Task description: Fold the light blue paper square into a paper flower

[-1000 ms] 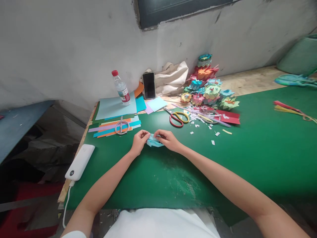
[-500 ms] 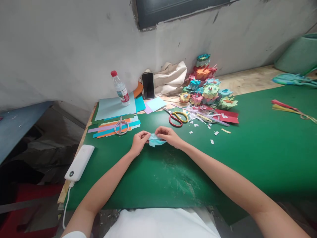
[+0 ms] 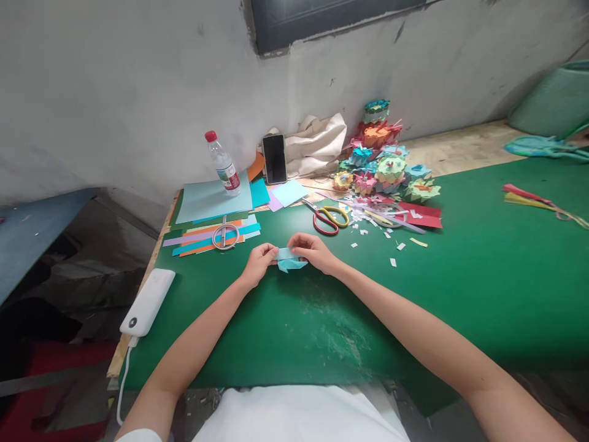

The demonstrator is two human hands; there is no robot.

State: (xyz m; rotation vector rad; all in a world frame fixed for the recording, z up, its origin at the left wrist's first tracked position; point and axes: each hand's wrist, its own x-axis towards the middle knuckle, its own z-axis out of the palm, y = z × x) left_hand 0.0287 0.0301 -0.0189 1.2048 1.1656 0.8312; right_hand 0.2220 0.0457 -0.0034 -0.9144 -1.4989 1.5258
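A folded piece of light blue paper is held between my two hands, just above the green table covering. My left hand pinches its left end between thumb and fingers. At the other end, my right hand grips the upper right part, its fingers curled over the paper. Pointed flaps hang from the lower edge. Beyond my right hand lie scissors with one red and one yellow handle. Colored paper strips, topped by a roll of tape, lie beyond my left hand.
A bottle stands on paper sheets beside a leaning phone. Paper flowers are piled at the back, with white scraps scattered before them. A white power bank lies at the left edge.
The blue paper's lower flap has turned, and its upper band now shows flatter between my fingers. Both hands keep their hold in nearly the same place.
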